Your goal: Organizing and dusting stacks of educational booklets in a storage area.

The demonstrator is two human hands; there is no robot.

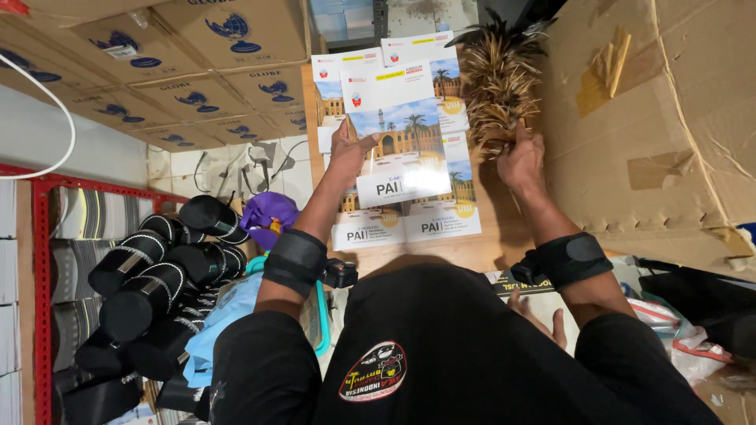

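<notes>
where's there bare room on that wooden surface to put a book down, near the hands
Little room. Bare wood shows only in a strip between the spread books and the cardboard box, under the right hand gripping the feather duster. The left hand lifts one book. Left of it, black caps crowd in.

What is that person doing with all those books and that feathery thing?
A person in a black shirt stands over a wooden table covered with booklets that show a building and palm trees. The left hand lifts the top booklet off the pile. The right hand grips a brown feather duster held over the far booklets. Cardboard boxes stand on the right, and black rolled bundles sit on a red rack at the left.
</notes>
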